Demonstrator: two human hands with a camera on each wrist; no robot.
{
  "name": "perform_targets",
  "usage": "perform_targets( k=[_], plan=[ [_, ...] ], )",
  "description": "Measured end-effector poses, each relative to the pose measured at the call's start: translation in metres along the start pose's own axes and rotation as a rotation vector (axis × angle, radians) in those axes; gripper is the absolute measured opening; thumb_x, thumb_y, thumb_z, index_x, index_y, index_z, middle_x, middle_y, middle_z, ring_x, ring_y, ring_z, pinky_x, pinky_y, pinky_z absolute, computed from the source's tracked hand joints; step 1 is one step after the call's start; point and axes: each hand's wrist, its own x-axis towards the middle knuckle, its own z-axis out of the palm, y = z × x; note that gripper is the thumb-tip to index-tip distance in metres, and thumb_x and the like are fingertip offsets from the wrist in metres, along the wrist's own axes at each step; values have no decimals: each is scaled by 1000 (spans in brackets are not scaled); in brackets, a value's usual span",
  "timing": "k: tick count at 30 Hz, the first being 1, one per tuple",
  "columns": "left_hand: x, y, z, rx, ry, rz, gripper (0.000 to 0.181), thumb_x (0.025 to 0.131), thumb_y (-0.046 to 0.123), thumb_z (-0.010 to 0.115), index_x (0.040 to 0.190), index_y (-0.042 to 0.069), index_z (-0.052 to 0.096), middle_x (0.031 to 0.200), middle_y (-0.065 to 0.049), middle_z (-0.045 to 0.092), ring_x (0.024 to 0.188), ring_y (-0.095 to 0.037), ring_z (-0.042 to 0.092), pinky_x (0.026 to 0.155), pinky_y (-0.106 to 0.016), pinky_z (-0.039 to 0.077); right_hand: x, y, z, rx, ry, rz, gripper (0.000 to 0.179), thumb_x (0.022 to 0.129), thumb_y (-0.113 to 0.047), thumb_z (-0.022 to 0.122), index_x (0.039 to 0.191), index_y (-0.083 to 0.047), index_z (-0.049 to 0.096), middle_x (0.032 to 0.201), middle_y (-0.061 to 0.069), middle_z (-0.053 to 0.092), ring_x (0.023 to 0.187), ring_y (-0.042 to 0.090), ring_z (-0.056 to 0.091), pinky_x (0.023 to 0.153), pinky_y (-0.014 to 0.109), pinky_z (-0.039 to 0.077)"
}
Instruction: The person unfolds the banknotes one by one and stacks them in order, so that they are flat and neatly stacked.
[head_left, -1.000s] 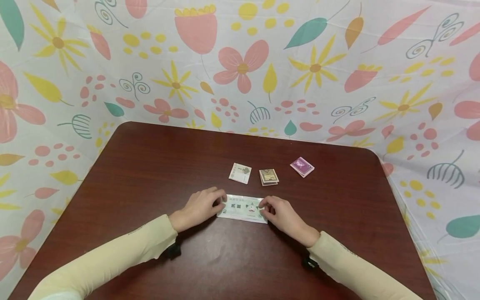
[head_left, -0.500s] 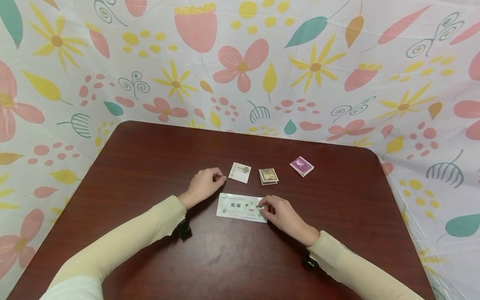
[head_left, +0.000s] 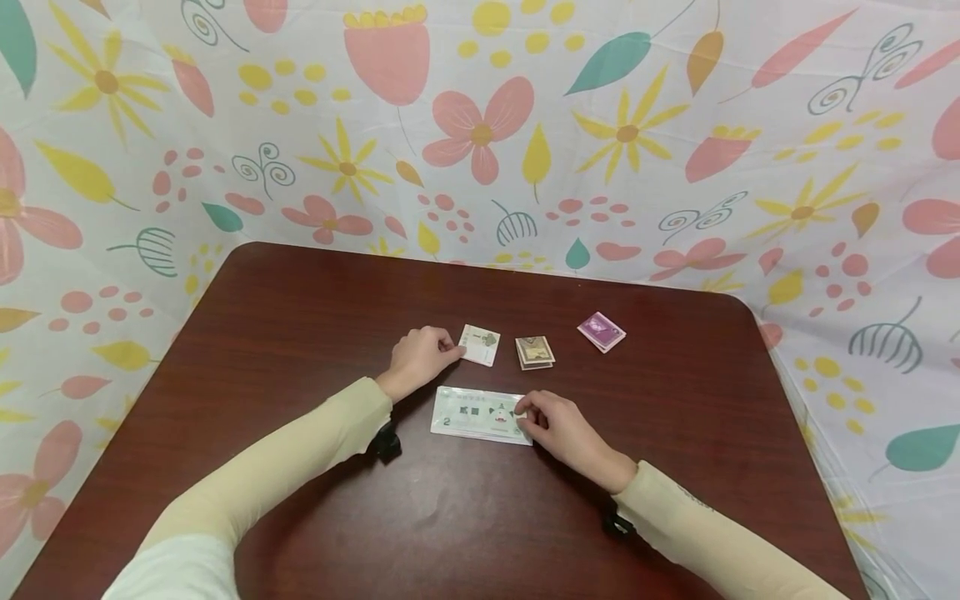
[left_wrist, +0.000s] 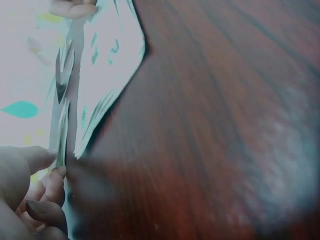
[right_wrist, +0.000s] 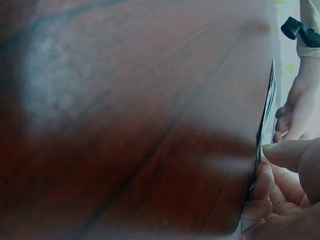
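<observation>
A stack of green-and-white banknotes (head_left: 474,417), the top one marked with a 2, lies flat near the middle of the table. My right hand (head_left: 570,433) pinches its right end between thumb and fingers. Just beyond the stack sits a folded pale banknote (head_left: 482,345) with a grey-green print. My left hand (head_left: 420,360) has its left edge between thumb and fingertips; in the left wrist view this folded note (left_wrist: 63,131) appears edge-on in the pinch. In the right wrist view the stack (right_wrist: 267,117) shows as thin layers beside my thumb.
To the right of the pale note lie a folded brown-and-gold banknote (head_left: 534,353) and a folded purple one (head_left: 602,332). All are on a dark reddish-brown table (head_left: 315,317). A flower-printed white cloth (head_left: 480,50) hangs along its back and sides.
My left hand has let go of the green stack's left end, moved up and right, and taken hold of the folded pale banknote. My right hand stays on the stack.
</observation>
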Motion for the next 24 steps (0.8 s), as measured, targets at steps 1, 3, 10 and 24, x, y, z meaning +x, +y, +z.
perform_targets(
  k=[1, 3, 10, 24],
  plan=[
    [0, 0, 0, -2, -5, 3, 26, 96, 41, 75, 89, 17, 76, 81, 3, 71, 68, -18, 63, 57, -35, 46, 0, 0, 0, -1, 3, -2, 14, 90, 2, 76, 97, -8, 70, 79, -7, 55, 70, 4, 50, 63, 23, 45],
    [0, 1, 0, -12, -10, 8, 24, 97, 39, 75, 89, 16, 75, 81, 3, 71, 68, -17, 63, 56, -34, 46, 0, -1, 1, -1, 8, -11, 14, 90, 2, 75, 97, -8, 69, 80, -7, 55, 70, 4, 50, 63, 23, 45],
    [-1, -1, -4, -133, -5, 72, 12, 99, 22, 70, 95, 11, 73, 82, -1, 69, 70, -16, 60, 62, -30, 46, 0, -2, 2, -9, 22, -28, 15, 89, 3, 76, 96, -8, 69, 79, -6, 55, 71, 4, 50, 64, 23, 45],
    [-11, -7, -12, -331, 11, 116, 8, 104, 12, 63, 105, 6, 69, 91, -8, 72, 59, -19, 65, 63, -31, 55, -2, -2, 1, -6, 23, -30, 15, 90, 3, 76, 97, -9, 69, 78, -6, 54, 70, 5, 50, 63, 23, 44]
  ],
)
